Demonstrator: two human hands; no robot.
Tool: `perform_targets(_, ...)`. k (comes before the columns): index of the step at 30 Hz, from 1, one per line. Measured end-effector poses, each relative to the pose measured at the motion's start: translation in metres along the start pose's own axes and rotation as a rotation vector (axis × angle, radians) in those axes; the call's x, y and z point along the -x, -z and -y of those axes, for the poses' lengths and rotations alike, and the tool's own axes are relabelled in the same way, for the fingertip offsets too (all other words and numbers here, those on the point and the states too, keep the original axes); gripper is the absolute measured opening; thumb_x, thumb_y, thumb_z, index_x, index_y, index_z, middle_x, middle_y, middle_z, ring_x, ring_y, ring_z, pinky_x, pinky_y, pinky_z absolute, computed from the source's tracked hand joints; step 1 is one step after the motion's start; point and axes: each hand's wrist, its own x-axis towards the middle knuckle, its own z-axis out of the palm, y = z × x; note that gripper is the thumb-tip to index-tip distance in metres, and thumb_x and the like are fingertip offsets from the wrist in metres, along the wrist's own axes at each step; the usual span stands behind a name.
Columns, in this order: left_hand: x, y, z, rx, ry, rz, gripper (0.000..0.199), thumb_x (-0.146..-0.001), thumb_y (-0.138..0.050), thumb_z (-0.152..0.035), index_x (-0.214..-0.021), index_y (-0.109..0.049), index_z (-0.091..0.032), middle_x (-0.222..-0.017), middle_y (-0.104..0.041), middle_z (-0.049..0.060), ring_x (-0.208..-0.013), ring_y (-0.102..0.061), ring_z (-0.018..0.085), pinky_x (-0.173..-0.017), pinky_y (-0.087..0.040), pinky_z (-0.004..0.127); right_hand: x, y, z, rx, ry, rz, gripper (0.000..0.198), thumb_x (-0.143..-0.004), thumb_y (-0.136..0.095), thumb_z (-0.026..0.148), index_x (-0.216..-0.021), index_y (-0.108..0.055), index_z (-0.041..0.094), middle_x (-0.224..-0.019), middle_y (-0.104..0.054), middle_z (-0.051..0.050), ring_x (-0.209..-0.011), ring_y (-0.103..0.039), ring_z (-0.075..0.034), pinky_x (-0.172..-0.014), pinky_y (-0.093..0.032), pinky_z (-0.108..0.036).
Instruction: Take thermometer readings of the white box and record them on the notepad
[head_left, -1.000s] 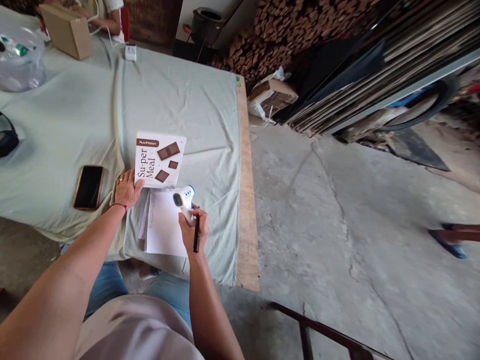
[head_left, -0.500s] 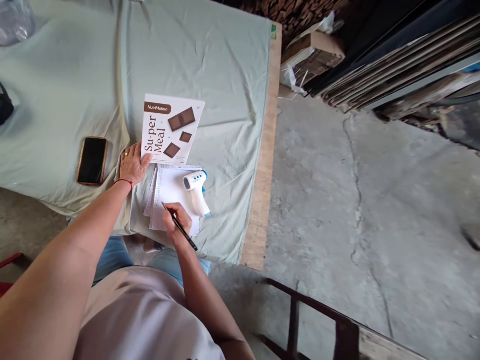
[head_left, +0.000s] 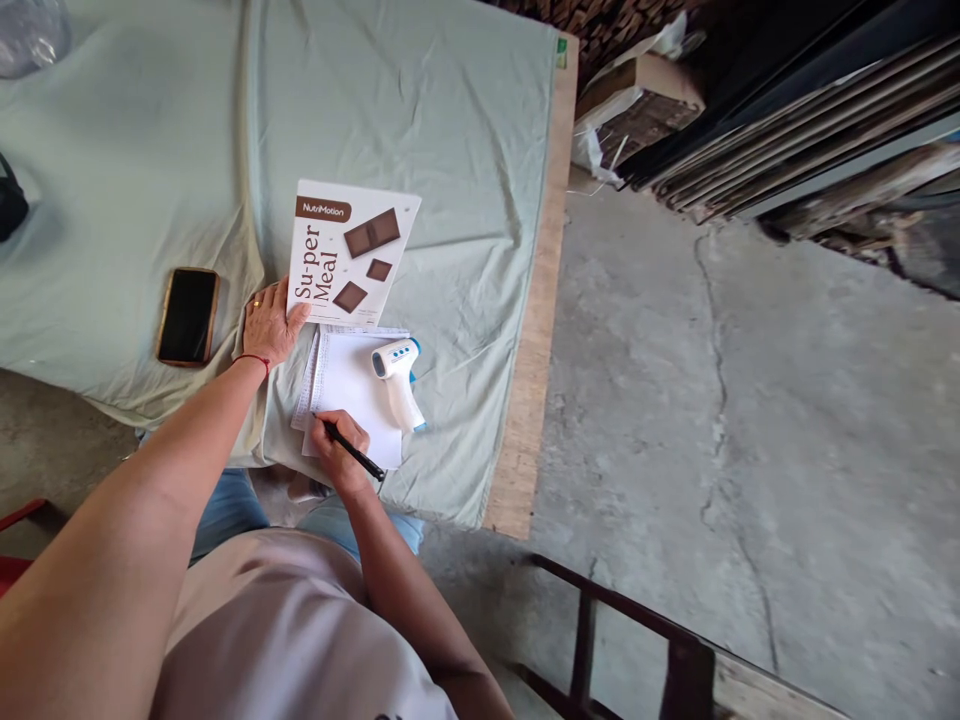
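My left hand (head_left: 271, 322) grips the lower left corner of a white NutriMotion "Su-per Meal" box (head_left: 360, 215), its thumb over the front and the other fingers partly hidden. My right hand (head_left: 341, 450) is closed around a black pen (head_left: 358, 455). The pen's tip points at the left part of a white sheet of paper (head_left: 360, 395), which lies on a small stack just below the box. On the sheet's right side rests a white and blue infrared thermometer (head_left: 400, 385), close to my right hand but apart from it.
A phone (head_left: 188, 316) in a brown case lies left of my left hand on the green tablecloth (head_left: 420, 110). The table's bare wooden edge (head_left: 536, 350) runs along the right. Beyond it are concrete floor (head_left: 637, 420) and a dark metal frame (head_left: 600, 600).
My right hand has shifted left across the sheet with the pen. My left hand keeps its hold on the box. The whole view has slid slightly.
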Motion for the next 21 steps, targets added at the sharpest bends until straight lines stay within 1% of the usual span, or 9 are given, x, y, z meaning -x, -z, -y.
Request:
perform_targets(4, -0.0002, -0.0005, 0.0003, -0.001, 0.000, 0.002, 0.078, -0.097, -0.011, -0.065, -0.147, -0.040, -0.014, -0.138, -0.057, 0.018, -0.129, -0.049, 0.031, -0.106, -0.037, 0.042, -0.0007, 0.0008, -0.0004, 0.022, 0.043, 0.020, 0.015, -0.084, -0.052, 0.018, -0.076, -0.065, 0.020, -0.067, -0.067, 0.000, -0.061, -0.061, -0.012, -0.061, -0.049, -0.023)
perform_targets(12, 0.0002, -0.0010, 0.0006, -0.009, -0.004, -0.001, 0.079, -0.097, -0.010, -0.065, -0.147, -0.040, -0.013, -0.138, -0.057, 0.018, -0.129, -0.049, 0.031, -0.107, -0.037, 0.042, -0.0003, 0.0028, -0.0013, 0.035, 0.066, 0.044, 0.014, -0.082, -0.052, 0.015, -0.077, -0.064, 0.019, -0.067, -0.066, 0.000, -0.061, -0.061, -0.012, -0.061, -0.049, -0.023)
perform_targets(18, 0.0001, -0.0003, 0.0002, 0.000, -0.006, -0.004, 0.079, -0.097, -0.010, -0.065, -0.147, -0.041, -0.013, -0.138, -0.057, 0.018, -0.129, -0.050, 0.031, -0.106, -0.037, 0.042, -0.0004, 0.0015, -0.0002, 0.047, 0.023, 0.002, 0.014, -0.082, -0.051, 0.017, -0.075, -0.063, 0.020, -0.066, -0.066, 0.000, -0.059, -0.060, -0.012, -0.059, -0.048, -0.023)
perform_targets(21, -0.0002, 0.0001, -0.0002, -0.002, -0.002, 0.002, 0.080, -0.097, -0.010, -0.065, -0.147, -0.041, -0.012, -0.138, -0.056, 0.018, -0.128, -0.050, 0.032, -0.106, -0.038, 0.043, -0.0003, 0.0007, -0.0003, 0.049, 0.029, 0.009, 0.014, -0.082, -0.050, 0.018, -0.074, -0.062, 0.021, -0.065, -0.066, 0.000, -0.059, -0.060, -0.013, -0.059, -0.048, -0.023)
